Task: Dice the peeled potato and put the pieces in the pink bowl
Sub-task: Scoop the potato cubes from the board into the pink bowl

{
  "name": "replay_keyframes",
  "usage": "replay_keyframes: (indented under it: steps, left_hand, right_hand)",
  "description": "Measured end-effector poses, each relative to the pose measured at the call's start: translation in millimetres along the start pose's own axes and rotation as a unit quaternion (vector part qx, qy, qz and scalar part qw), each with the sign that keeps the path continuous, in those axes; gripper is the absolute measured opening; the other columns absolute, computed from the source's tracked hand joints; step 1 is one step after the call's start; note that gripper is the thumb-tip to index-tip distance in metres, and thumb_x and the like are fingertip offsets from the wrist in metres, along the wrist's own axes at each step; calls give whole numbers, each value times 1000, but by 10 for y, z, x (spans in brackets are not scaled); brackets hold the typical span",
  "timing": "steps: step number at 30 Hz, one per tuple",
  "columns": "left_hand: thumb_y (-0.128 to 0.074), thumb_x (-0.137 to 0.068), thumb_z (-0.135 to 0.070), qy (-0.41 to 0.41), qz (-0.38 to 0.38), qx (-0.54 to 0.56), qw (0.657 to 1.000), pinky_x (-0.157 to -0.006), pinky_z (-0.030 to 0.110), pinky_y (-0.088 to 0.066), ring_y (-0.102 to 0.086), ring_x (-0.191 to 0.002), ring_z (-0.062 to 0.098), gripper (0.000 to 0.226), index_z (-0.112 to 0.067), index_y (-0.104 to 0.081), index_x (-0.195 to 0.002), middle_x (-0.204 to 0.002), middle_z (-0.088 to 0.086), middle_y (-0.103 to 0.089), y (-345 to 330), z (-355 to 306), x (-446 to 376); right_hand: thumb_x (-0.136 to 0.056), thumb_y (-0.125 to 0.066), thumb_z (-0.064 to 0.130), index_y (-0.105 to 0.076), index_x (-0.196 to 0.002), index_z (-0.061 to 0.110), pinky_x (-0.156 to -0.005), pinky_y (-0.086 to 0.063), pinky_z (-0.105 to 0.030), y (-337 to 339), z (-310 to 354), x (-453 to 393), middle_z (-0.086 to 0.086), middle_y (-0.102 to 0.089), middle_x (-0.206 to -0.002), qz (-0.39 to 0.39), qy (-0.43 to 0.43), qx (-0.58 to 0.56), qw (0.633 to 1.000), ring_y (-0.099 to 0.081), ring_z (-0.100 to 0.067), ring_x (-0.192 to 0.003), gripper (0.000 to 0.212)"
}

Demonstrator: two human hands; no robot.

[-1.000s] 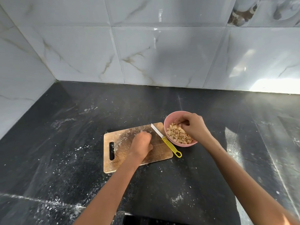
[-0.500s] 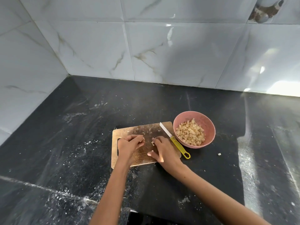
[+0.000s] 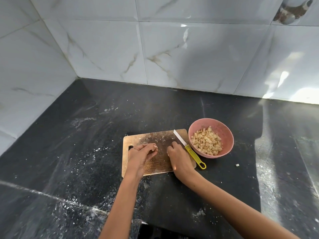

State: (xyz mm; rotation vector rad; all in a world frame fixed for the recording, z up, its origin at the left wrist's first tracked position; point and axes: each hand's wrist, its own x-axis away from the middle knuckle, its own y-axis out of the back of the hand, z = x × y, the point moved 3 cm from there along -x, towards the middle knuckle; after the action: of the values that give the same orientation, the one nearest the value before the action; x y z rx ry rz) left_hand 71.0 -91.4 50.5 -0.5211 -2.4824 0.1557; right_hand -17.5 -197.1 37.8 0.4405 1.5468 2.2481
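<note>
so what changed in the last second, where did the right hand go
The right hand left the round pink bowl of diced potato and came back to the wooden chopping board, next to the yellow-handled knife. The left hand stayed on the board, fingers curled, seemingly around a small potato bit. Bowl, board and knife stayed put.

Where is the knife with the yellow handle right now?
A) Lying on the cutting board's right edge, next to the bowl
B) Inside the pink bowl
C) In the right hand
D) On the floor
A: the knife lies across the right edge of the cutting board, beside the pink bowl, and neither hand holds it.
</note>
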Motion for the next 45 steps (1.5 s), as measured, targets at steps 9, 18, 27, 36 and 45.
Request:
replay_keyframes:
  steps: [9,18,27,36,45]
  left_hand:
    - [-66,-83,6,-13,27,16,999,-67,22,-59,-69,-68,15,4,4,-69,-82,-72,10,-71,-109,-118,17]
    - [-68,-82,4,-29,123,-48,991,-70,23,-59,-69,-73,17,4,3,-72,-84,-80,14,-71,-856,-231,99]
    - [-61,-87,10,-15,181,-129,975,-63,24,-59,-72,-72,20,16,4,-66,-101,-98,23,-69,-1450,-159,95]
    - [-48,-98,-3,-5,223,-180,958,-68,27,-60,-73,-81,17,21,-2,-63,-114,-96,13,-73,-1546,-125,128]
    - [-59,-92,-1,-112,205,-244,941,-69,22,-56,-70,-90,13,22,-12,-69,-108,-98,4,-74,-1243,-222,164]
  right_hand:
    - [-86,-69,11,-74,-95,6,-73,-53,-20,454,-103,-165,1,-71,-84,-45,-128,-411,902,-65,-9,-77,12]
    - [-82,-67,5,-71,-86,17,-76,-48,-26,1314,-997,34,4,-69,-84,-110,-173,-231,951,-64,-14,-86,13]
    - [-72,-80,15,-70,-83,22,-71,-52,-14,1433,-991,124,15,-67,-78,-155,-68,-198,965,-63,2,-75,17]
    - [-83,-67,6,-75,-85,16,-80,-54,-29,1243,-1106,83,3,-72,-83,-170,-106,-153,968,-66,-11,-77,13]
    - [-78,-66,-2,-65,-76,20,-74,-53,-28,1229,-1125,90,4,-68,-80,-156,-106,-150,970,-64,-14,-78,22]
